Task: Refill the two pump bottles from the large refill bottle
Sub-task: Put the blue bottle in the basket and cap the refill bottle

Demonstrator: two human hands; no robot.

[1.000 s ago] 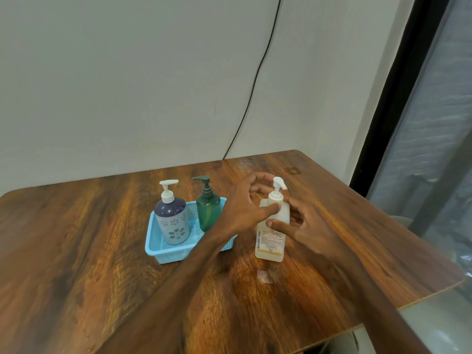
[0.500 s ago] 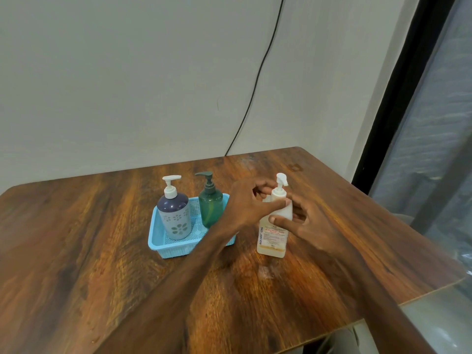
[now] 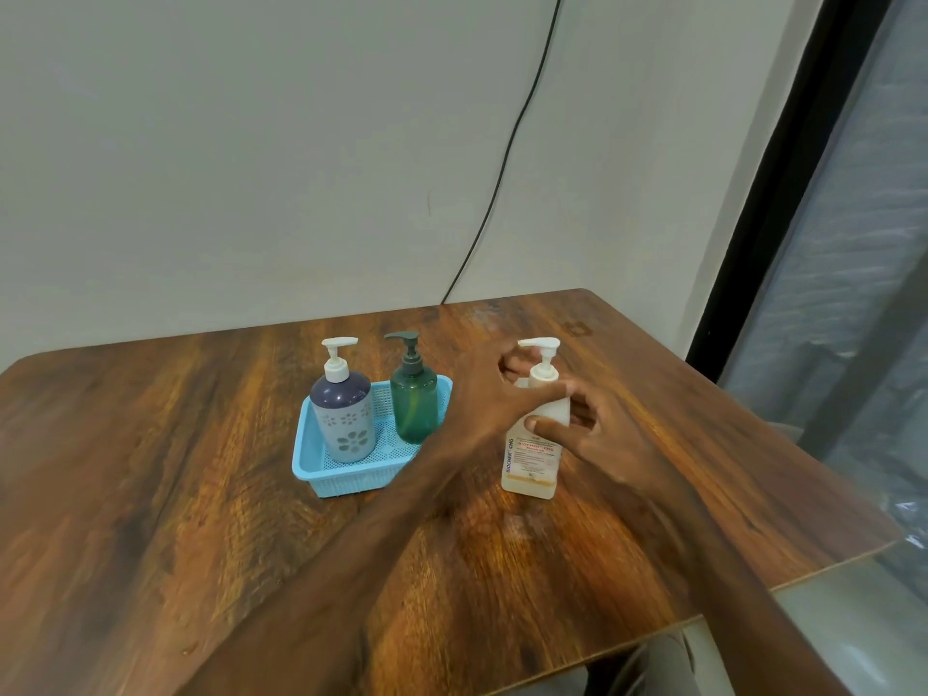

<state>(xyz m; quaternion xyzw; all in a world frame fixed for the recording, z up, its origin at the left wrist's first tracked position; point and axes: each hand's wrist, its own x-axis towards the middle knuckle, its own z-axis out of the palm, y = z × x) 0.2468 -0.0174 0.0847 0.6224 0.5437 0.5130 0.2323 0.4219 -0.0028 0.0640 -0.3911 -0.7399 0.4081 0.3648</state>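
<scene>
1. Head view showed the refill bottle (image 3: pixel 530 462) standing upright on the counter (image 3: pixel 150 469), just right of the blue basket (image 3: pixel 307 459) and not touching it.
2. The left grip (image 3: pixel 482 399) came in from the near left and grasped the bottle's neck just under the white pump. Its thumb lay across the front and its fingers curled round the far side.
3. The right grip (image 3: pixel 602 434) grasped the bottle's shoulder from the right. Its thumb tip pressed the front just above the printed label, and its fingers wrapped behind.
4. The bottle's pump head sat on top, with the nozzle pointing right.
5. Inside the basket stood two pump bottles, both upright with their pumps on. The flowered purple bottle (image 3: pixel 344 419) was on the left and the green bottle (image 3: pixel 414 404) on the right, close together.
6. The left forearm crossed in front of the basket's near right corner and hid it.
7. A black cable (image 3: pixel 507 158) ran down the wall to the counter's far edge.
8. A dark window frame (image 3: pixel 773 168) stood at the far right.
</scene>
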